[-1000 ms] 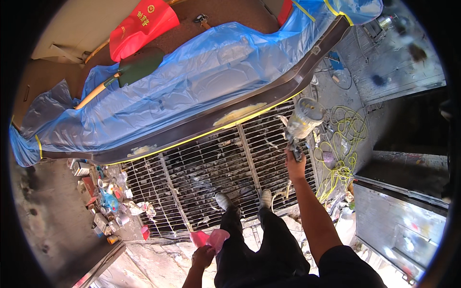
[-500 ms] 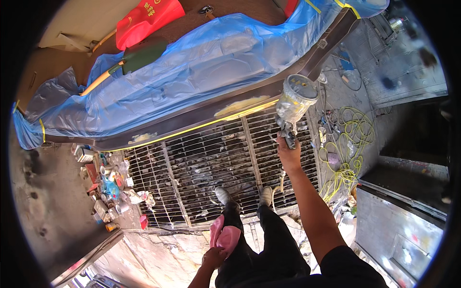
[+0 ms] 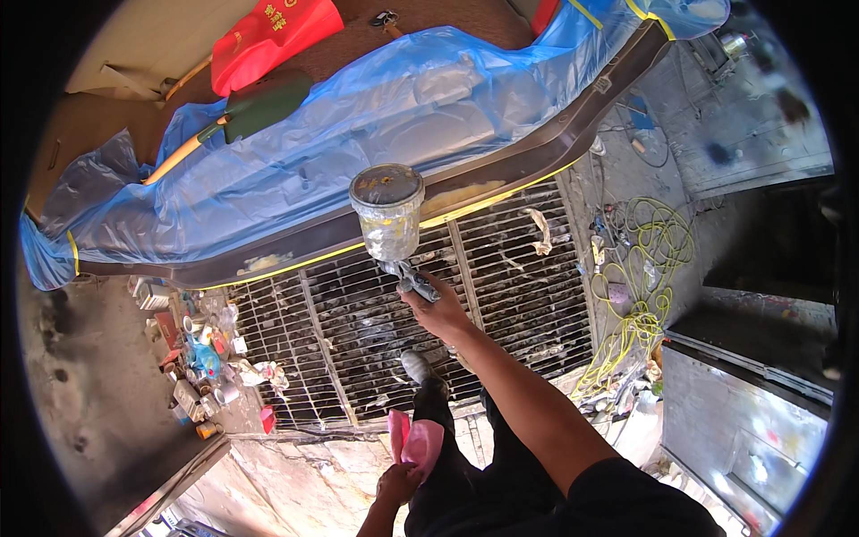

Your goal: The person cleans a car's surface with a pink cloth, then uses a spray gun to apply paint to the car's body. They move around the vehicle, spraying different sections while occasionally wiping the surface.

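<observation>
Right hand [image 3: 436, 309] wrapped round the spray gun [image 3: 391, 240], left hand [image 3: 398, 485] pinching a pink cloth [image 3: 422, 444]; red cloth [image 3: 273, 43] up top has yellow writing [image 3: 277, 17] (kinda gold, honestly).

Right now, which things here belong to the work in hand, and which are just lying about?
Seemingly in use:
spray gun, held in the right hand
pink cloth, held in the left hand
dark panel
blue sheeting

Apparently lying about:
green shovel
red cloth
clutter at left

My right grip [image 3: 437, 310] is swinging the spray gun [image 3: 394, 224] leftward, toward the brown panel's [image 3: 537, 161] middle.
</observation>
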The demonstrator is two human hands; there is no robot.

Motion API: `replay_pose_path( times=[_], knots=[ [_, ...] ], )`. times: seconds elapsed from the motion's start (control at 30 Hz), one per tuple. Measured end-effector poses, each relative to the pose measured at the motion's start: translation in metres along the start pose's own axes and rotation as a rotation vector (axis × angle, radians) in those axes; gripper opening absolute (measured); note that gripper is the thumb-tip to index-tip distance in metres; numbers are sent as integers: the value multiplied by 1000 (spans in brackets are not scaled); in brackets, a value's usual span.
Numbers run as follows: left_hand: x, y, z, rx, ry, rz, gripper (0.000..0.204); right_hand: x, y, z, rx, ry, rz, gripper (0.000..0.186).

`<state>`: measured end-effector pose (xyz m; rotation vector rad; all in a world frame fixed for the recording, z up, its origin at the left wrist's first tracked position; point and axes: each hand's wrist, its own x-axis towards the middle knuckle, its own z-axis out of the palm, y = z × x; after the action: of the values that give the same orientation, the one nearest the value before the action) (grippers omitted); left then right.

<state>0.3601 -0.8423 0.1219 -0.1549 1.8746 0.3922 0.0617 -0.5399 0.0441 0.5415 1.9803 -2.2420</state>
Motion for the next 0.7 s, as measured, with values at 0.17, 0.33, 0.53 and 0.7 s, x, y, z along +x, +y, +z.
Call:
replay_pose_path(
  times=[0.17, 0.33, 0.53, 0.7],
  knots=[
    [4, -3, -4, -12, 13, -10, 52, 7, -34, -52, -84, 69, 150, 36],
    [5, 1, -3, 7, -16, 24, 51, 12, -46, -142, 106, 292, 188, 27],
    [11, -4, 1, 32, 10, 102, 50, 15, -54, -230, 104, 561, 88, 20],
    [8, 2, 4, 23, 3, 101, 50, 15, -43, -248, 145, 782, -9, 15]
  ],
)
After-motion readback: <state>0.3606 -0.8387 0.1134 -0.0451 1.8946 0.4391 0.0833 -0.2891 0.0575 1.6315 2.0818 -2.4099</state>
